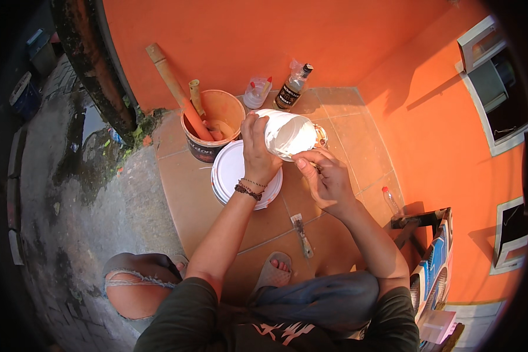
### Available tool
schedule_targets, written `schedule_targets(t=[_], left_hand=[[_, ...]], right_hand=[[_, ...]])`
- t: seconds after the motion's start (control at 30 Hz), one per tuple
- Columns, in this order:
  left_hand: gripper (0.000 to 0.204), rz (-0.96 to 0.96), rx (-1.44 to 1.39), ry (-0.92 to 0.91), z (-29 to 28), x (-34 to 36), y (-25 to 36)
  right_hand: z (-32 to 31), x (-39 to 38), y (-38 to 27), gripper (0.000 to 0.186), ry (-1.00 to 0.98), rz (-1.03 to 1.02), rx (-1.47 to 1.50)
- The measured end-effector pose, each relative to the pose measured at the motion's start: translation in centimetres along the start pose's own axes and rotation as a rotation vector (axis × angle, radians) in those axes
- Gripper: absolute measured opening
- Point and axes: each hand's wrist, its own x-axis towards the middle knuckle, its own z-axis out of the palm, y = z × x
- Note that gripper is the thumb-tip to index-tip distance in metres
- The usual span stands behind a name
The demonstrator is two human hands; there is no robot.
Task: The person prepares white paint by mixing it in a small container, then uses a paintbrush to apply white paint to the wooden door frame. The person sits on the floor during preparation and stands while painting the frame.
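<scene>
My left hand [259, 149] grips a white plastic tub [288, 138], tipped on its side with its mouth facing down and right; white residue coats its inside. At the tub's lower rim my right hand [328, 179] is closed in a pinch. Something thin seems to sit between those fingers, too hidden to name. Below my left hand stands a bucket with a white lid [227, 167]. Partly covered by the tub, a small round container [321, 136] shows at its right. A flat brush or scraper [302, 236] lies on the tiles under my right forearm.
An orange-smeared bucket [200, 148] holds an orange-coated roller or stick and a bamboo piece [165, 67]. Against the orange wall [246, 35] are a clear plastic cup [256, 94] and a dark-labelled bottle [291, 89]. A plastic bottle [390, 199] and a rack [437, 258] stand right.
</scene>
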Motion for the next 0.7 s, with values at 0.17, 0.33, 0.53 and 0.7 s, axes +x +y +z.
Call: schedule_targets(t=[0.17, 0.33, 0.53, 0.7], left_hand=[[0.096, 0.020, -0.001, 0.027, 0.2, -0.1, 0.0], [0.101, 0.017, 0.034, 0.089, 0.2, -0.1, -0.3], [0.099, -0.017, 0.008, 0.135, 0.3, 0.0, -0.3], [0.095, -0.079, 0.052, 0.122, 0.4, 0.1, -0.1]], right_hand=[[-0.5, -0.1, 0.5, 0.014, 0.008, -0.010, -0.166], [-0.7, 0.6, -1.5, 0.012, 0.062, -0.041, -0.033], [-2.8, 1.0, -3.4, 0.011, 0.136, -0.045, -0.034], [-4.0, 1.1, -4.0, 0.012, 0.170, -0.052, -0.078]])
